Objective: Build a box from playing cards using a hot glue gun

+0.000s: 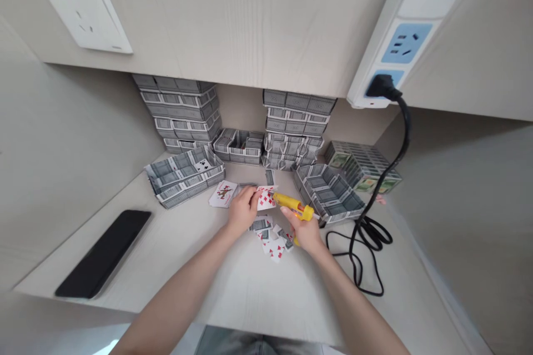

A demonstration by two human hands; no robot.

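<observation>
Between the fingers of my left hand is a playing card with red diamonds, held above the desk. My right hand grips a yellow glue gun, its nozzle close to that card's right edge. Whether nozzle and card touch, I cannot tell. Just left of my left hand lies a joker card on other white cards. Loose and cut cards are scattered on the desk below both hands, some face up, others showing grey backs.
Grey trays built from cards stand at left and right. Card stacks rise at the back. A black phone lies at left. A black cable drops from a power strip and coils at right.
</observation>
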